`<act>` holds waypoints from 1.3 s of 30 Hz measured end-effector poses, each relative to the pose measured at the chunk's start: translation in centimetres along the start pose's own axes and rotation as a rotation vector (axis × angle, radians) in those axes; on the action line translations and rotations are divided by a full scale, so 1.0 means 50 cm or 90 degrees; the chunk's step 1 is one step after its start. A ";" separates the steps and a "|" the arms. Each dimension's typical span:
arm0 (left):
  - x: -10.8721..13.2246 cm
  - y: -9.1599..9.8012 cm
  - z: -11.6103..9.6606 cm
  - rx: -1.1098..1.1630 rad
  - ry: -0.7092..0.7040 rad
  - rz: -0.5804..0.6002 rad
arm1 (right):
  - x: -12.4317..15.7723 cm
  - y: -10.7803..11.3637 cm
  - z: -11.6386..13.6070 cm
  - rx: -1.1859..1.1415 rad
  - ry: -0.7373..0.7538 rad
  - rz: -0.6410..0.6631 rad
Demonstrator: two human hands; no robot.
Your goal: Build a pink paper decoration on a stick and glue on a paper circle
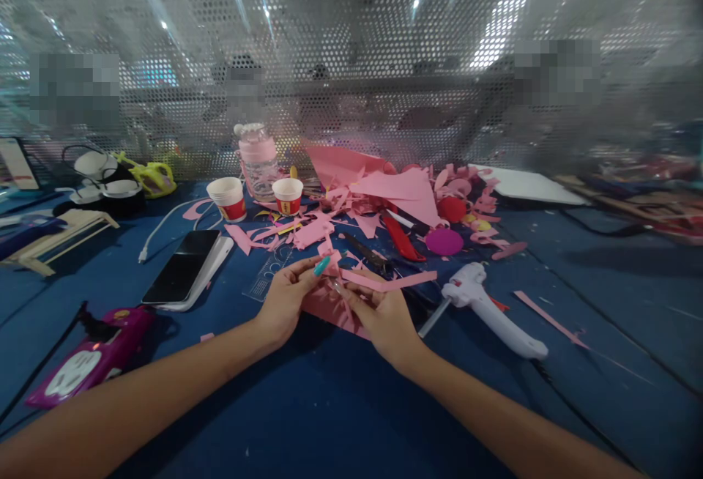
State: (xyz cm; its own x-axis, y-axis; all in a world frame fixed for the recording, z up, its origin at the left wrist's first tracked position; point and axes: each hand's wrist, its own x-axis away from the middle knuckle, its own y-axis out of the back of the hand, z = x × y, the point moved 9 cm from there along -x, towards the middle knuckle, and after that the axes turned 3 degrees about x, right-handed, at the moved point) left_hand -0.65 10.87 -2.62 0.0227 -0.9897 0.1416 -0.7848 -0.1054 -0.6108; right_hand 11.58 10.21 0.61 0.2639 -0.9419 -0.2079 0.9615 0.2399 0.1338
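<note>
Before a perforated metal screen [340,47], above a dark-blue counter [329,420] strewn with pink scraps [313,231], the left grip [284,297] pinches a pink paper piece [332,262] while the right grip [391,318], narrowed, holds the pink strip [409,280] beside it, where light, even pressure should avoid creasing.

No legible txt; red labels [236,211] on paper cups [224,187] too sm. & blurry.

On the left hand [283,303], a long, glossy turquoise thumbnail [321,266] is worn; on the right hand [391,324], a paler thumbnail [337,286] is seen. Both forearms [181,375] are bared as far as they are shown.
</note>
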 end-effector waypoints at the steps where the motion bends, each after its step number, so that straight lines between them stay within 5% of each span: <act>1: 0.000 -0.002 0.001 -0.001 0.002 0.008 | 0.001 0.001 0.000 -0.003 -0.002 -0.002; 29: 0.001 -0.014 -0.012 0.036 -0.056 0.086 | -0.003 0.004 -0.014 -0.080 -0.052 -0.026; 39: 0.002 -0.004 -0.009 -0.028 -0.034 0.037 | 0.003 -0.006 -0.018 -0.026 -0.052 -0.007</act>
State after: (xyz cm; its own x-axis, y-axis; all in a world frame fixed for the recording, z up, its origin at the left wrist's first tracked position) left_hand -0.76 10.85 -2.10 0.0080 -0.9979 0.0645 -0.8124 -0.0441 -0.5815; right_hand 11.40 10.21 -0.34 0.2484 -0.9601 -0.1287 0.9670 0.2380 0.0913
